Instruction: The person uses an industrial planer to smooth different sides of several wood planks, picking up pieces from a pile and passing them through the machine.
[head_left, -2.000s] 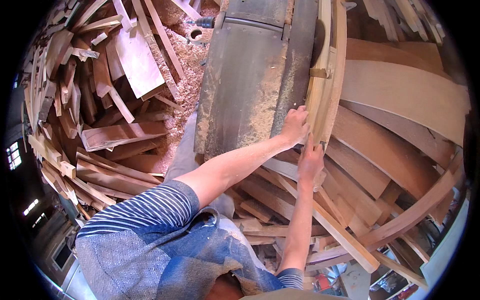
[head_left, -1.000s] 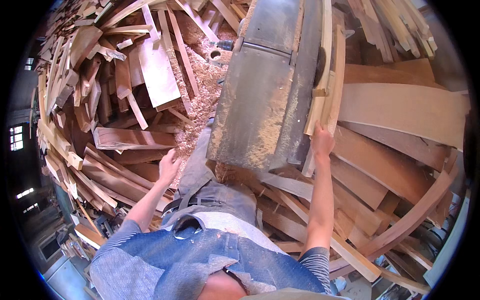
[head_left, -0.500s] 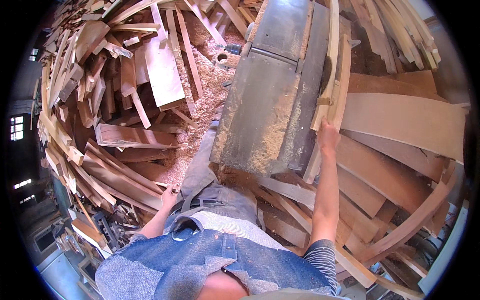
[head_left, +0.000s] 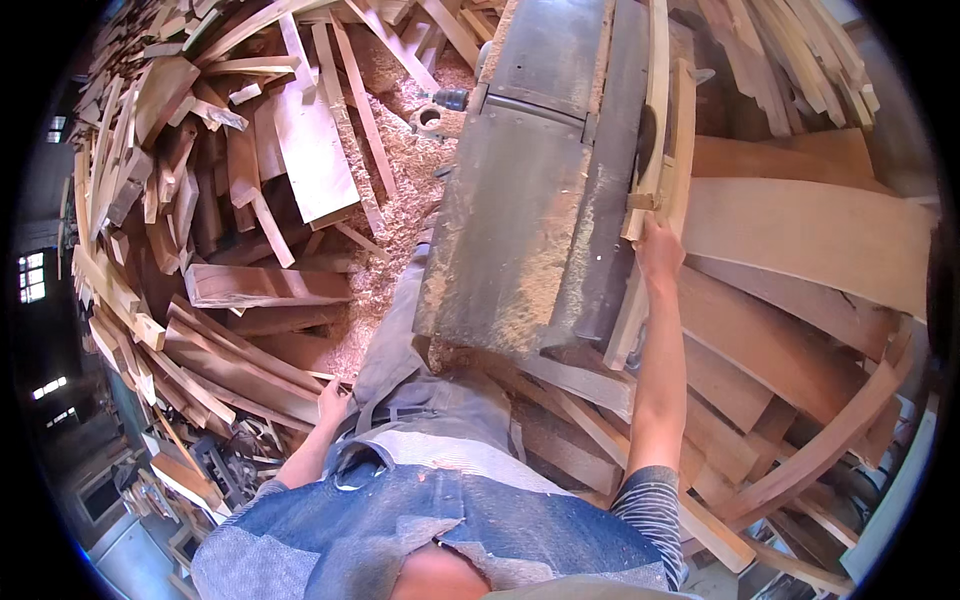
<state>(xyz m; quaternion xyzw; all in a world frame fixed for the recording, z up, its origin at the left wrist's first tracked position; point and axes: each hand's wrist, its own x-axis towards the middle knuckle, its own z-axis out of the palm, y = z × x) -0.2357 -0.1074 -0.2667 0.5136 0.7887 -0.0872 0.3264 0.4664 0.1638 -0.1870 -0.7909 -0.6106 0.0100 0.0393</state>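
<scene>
My right hand (head_left: 660,252), arm stretched forward, grips the near end of a narrow light wooden strip (head_left: 655,110). This strip runs along the right side of a long metal machine bed (head_left: 500,220), beside another pale wooden rail (head_left: 684,140). A small wooden block (head_left: 642,201) sits just ahead of my fingers. Sawdust (head_left: 540,265) coats the bed, and a slot crosses its far part. Low at my left side, my left hand (head_left: 334,400) hangs with loosely parted fingers and nothing visible in them, close to the ends of stacked boards (head_left: 245,365).
Loose boards (head_left: 315,150) and offcuts pile up on the left. Wood shavings (head_left: 390,190) cover the floor beside the machine, around a dark-tipped tool (head_left: 450,99). Wide planks (head_left: 810,230) fan out at my right. More boards (head_left: 570,450) lie close to my legs.
My right hand has moved slightly forward along the machine's right side, still gripping the strip. My left hand stays low at my side. The whole view has shifted a little.
</scene>
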